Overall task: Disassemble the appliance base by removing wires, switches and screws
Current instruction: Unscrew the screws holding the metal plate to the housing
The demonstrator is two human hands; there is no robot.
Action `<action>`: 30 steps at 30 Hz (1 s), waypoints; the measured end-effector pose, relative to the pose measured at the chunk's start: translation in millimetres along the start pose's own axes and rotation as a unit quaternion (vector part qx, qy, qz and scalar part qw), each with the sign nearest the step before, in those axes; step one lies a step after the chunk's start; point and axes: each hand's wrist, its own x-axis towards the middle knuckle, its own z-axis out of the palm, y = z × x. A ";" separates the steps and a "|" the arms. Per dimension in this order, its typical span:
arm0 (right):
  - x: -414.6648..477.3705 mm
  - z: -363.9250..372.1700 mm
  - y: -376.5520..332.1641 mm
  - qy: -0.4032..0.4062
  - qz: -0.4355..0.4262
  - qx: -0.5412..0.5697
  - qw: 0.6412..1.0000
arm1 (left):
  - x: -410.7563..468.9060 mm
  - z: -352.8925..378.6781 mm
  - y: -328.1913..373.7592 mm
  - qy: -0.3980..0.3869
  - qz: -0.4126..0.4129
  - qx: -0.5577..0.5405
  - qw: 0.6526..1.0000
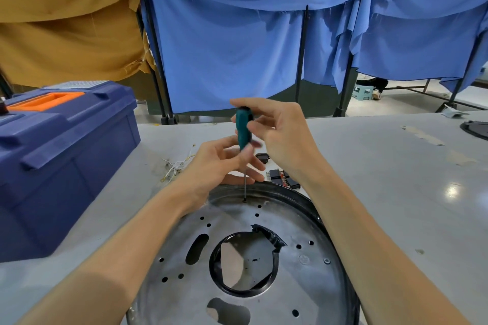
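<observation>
Right hand [282,137] grips the screwdriver [243,129], left hand [219,163] pinches its lower handle; tip on a screw [244,200] at the far edge of the base [290,221], likely tiny, slippery: pinch its head

- Left grip [219,163]: a bare human hand, uncovered from the wrist to the fingertips.
- Right grip [280,137]: a bare human hand of the same build, likewise uncovered.
- Fingers [257,166]: slim and long in proportion to the palm. Nail detail is too blurred to tell.
- Left forearm [126,240]: bare from the wrist to the lower frame edge. It is slender at the wrist and widens toward the elbow end.
- Right forearm [369,232]: bare over the same span, with the same taper.
- Skin of both forearms: smooth and even, of plain appearance throughout.
</observation>
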 end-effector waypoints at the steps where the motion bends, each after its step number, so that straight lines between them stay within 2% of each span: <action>1: -0.5 -1.1 0.9 -0.002 0.004 0.017 1.000 | -0.2 -1.3 0.1 -0.010 0.001 -0.007 1.000; 3: -1.2 -0.1 1.0 -0.004 0.008 0.035 0.999 | -0.1 -3.6 0.2 -0.011 -0.001 -0.015 1.000; 9: -0.6 3.6 -1.3 0.020 -0.009 -0.010 1.000 | 0.6 -3.3 -1.0 0.036 0.010 0.005 0.999; 14: -0.3 -1.1 -0.4 0.019 0.014 -0.009 1.000 | -0.2 -4.3 0.3 -0.006 0.001 -0.014 1.000; 17: -1.3 0.9 -1.6 0.006 0.013 0.016 1.000 | 0.9 -5.8 -2.0 0.008 0.000 -0.006 1.000; 21: -1.5 4.2 -2.8 0.019 -0.003 -0.017 1.000 | -0.1 -4.3 -2.3 0.036 0.006 0.000 0.999; 26: 0.0 -1.8 -2.1 0.014 0.012 0.010 1.000 | -0.1 -3.0 -0.7 -0.005 0.008 -0.004 1.000; 30: -2.0 1.8 -3.5 -0.004 0.014 0.044 0.999 | 0.4 -3.8 -1.6 0.017 0.006 0.000 1.000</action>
